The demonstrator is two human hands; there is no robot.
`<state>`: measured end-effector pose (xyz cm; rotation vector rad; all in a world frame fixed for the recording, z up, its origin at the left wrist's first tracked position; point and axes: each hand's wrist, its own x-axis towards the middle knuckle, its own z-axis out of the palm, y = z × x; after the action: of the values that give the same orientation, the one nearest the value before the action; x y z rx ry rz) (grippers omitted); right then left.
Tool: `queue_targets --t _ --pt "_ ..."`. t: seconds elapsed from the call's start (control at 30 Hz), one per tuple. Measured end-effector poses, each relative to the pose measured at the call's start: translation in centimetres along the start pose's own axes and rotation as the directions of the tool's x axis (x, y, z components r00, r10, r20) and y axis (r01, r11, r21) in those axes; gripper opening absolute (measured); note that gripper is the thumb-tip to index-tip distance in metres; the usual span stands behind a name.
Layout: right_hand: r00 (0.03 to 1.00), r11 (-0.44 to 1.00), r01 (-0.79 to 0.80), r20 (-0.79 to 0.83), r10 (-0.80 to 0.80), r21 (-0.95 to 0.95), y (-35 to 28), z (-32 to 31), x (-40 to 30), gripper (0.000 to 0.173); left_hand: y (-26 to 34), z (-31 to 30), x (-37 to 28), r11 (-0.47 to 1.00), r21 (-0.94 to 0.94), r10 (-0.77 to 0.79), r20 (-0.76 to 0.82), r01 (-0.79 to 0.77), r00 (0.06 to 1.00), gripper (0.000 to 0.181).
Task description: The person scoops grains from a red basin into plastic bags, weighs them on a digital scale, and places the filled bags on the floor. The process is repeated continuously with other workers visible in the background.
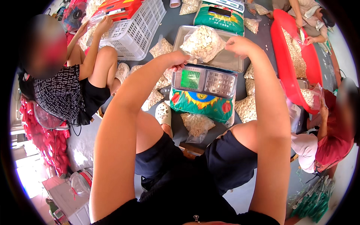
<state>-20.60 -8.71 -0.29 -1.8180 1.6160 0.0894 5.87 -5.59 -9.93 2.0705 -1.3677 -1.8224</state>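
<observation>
A clear plastic bag of pale flat seeds (pixel 204 45), which look like pumpkin seeds, rests on the metal pan (pixel 233 63) of a digital scale. My left hand (pixel 178 61), fingers curled, is at the bag's lower left edge. At its right corner is my right hand (pixel 239 46), fingertips close together against the plastic. Whether either hand grips the film cannot be made out. The scale's keypad and lit green display (pixel 190 78) face me. Beneath the scale lies a green printed sack (pixel 202 105).
More seed bags (pixel 197 125) lie on the floor around the scale. A white plastic crate (pixel 135 31) stands at upper left, a red tub of seeds (pixel 312 70) at right. Ahead, another green sack (pixel 219 21) carries a phone and a scale. People sit on both sides.
</observation>
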Motion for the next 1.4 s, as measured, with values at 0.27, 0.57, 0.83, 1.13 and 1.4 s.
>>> queue_targets --t 0.27,0.57,0.83,1.13,1.4 --pt "0.997 0.996 0.075 0.035 -0.073 -0.056 -1.7 0.4 -0.6 0.031 0.2 1.4 0.7 0.986 -0.125 0.110 -0.018 -0.111 0.994 0.027" --pt "0.962 0.926 0.246 0.191 -0.196 -0.288 -3.3 5.9 -0.3 0.017 -0.6 -0.1 0.2 0.967 0.185 0.183 -0.035 -0.174 0.982 0.028" --pt "0.890 0.804 0.388 0.410 -0.200 -0.450 1.1 12.0 -3.1 0.024 -9.5 5.7 -2.0 0.397 0.850 -0.070 0.403 -0.345 0.912 0.035" --pt "0.902 0.907 0.251 0.423 -0.092 -0.338 5.8 11.0 -6.9 0.030 -26.5 15.7 1.1 0.153 0.911 0.000 0.387 -0.382 0.922 0.024" --pt "0.925 0.924 0.258 0.347 -0.153 -0.281 7.5 10.5 -9.2 0.030 -30.7 18.7 2.0 0.094 0.966 0.021 0.240 -0.241 0.970 0.022"
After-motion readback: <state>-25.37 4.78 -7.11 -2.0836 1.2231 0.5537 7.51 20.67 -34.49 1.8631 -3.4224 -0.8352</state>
